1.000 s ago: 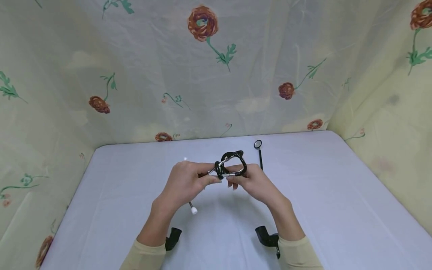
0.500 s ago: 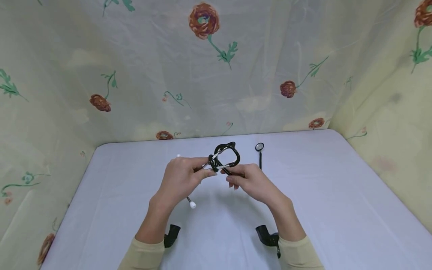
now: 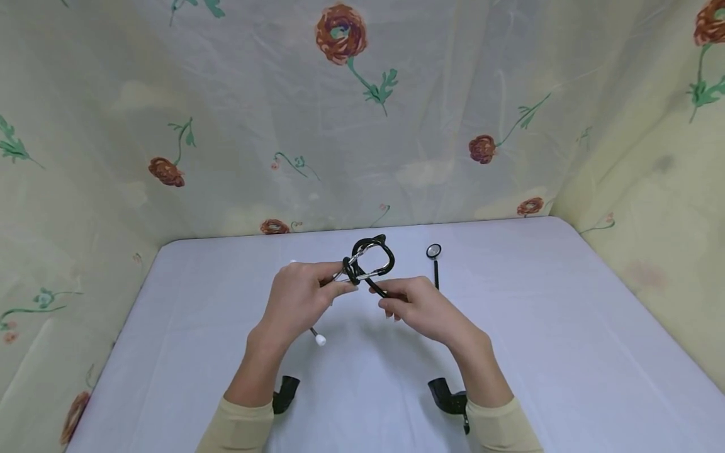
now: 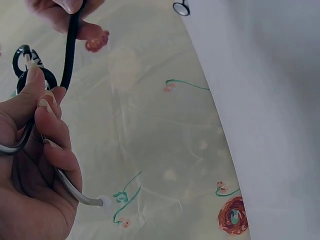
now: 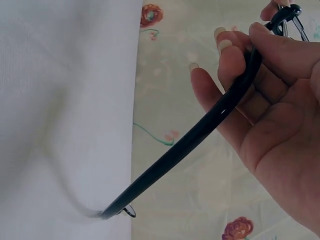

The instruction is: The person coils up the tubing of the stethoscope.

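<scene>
A black stethoscope [image 3: 388, 257] is held up above the table, its tubing wound in a loop and wrapped around the metal ear tubes. My left hand [image 3: 299, 298] pinches the wrapped part between thumb and fingers; in the left wrist view the metal ear tubes [image 4: 75, 192] pass through that hand. A white eartip [image 3: 320, 340] sticks out below it. With thumb and fingertips my right hand [image 3: 421, 309] pinches the black tubing [image 5: 185, 142], which runs on past the palm. The round chest piece [image 3: 433, 251] shows beyond the right hand, at the end of the tubing.
A white-covered table [image 3: 544, 327] lies beneath both hands. Floral curtains [image 3: 396, 163] hang behind it and along the sides. Black curved pieces [image 3: 447, 397] show beside both forearms, near the sleeves.
My left hand has shifted left with the looped stethoscope, away from the right hand. More tubing now shows between the hands. My right hand has hardly moved.
</scene>
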Demonstrator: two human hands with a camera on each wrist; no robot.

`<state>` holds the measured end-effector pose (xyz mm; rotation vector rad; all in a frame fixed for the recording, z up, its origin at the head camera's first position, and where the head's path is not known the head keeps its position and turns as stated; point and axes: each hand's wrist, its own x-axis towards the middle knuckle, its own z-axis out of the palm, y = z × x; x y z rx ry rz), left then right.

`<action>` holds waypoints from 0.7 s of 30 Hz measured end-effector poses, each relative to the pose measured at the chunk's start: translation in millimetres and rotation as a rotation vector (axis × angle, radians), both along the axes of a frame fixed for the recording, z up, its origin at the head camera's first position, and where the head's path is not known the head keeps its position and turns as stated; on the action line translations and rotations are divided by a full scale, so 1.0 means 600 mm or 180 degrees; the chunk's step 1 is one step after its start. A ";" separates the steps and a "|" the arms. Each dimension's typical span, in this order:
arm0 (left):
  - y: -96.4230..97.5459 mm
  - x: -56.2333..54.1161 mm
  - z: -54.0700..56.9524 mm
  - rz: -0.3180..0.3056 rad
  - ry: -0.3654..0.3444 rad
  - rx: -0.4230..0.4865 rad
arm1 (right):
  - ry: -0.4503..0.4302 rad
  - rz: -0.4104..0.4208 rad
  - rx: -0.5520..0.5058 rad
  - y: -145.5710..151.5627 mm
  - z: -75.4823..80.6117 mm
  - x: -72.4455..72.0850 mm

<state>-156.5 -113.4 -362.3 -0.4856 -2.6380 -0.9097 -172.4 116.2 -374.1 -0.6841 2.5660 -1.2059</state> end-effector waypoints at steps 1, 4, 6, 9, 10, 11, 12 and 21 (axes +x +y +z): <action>-0.001 0.000 -0.001 0.0005 0.0000 -0.0004 | -0.0010 0.0002 0.0010 0.000 0.000 0.001; -0.002 -0.001 -0.003 0.0007 -0.0011 -0.0005 | -0.0030 0.0032 0.0043 0.000 0.001 0.002; -0.003 -0.002 -0.004 0.0032 0.0003 -0.0030 | -0.0017 0.0059 0.0086 0.000 0.001 0.003; -0.005 -0.003 -0.003 0.0129 0.0011 -0.0110 | 0.0057 0.0081 0.0176 0.001 0.003 0.004; -0.005 -0.004 -0.003 0.0166 0.0006 -0.0135 | 0.0084 0.0082 0.0207 0.002 0.004 0.005; -0.005 -0.004 -0.003 0.0203 0.0003 -0.0164 | 0.0114 0.0085 0.0236 0.002 0.005 0.005; -0.006 -0.005 -0.004 0.0234 0.0003 -0.0190 | 0.0130 0.0096 0.0264 0.002 0.006 0.006; -0.009 -0.008 -0.006 0.0360 -0.0136 -0.0258 | 0.0256 0.0183 0.0523 -0.003 0.025 0.022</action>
